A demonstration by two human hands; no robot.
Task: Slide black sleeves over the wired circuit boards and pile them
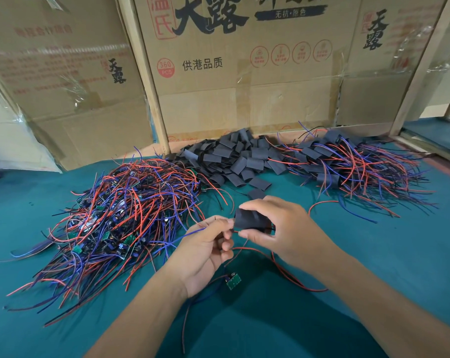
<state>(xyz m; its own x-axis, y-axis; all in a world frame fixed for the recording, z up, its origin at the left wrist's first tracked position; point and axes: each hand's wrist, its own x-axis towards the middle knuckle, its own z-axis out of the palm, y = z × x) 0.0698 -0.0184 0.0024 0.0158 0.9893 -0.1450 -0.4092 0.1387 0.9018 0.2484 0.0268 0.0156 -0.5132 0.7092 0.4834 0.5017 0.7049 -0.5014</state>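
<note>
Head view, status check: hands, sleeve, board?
Right hand pinching black sleeve. Left hand feeding wires into it. Circuit board dangling below, not yet sleeved. Nothing blocking.

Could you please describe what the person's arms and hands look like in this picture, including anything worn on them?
Both forearms are bare right down to the frame's lower edge, so no sleeve cuff shows. The left hand and the right hand wear no gloves, and no ring, watch, wristband or bracelet is visible on either. The fingernails that show are short and unpainted. No marks or tape appear.
</note>
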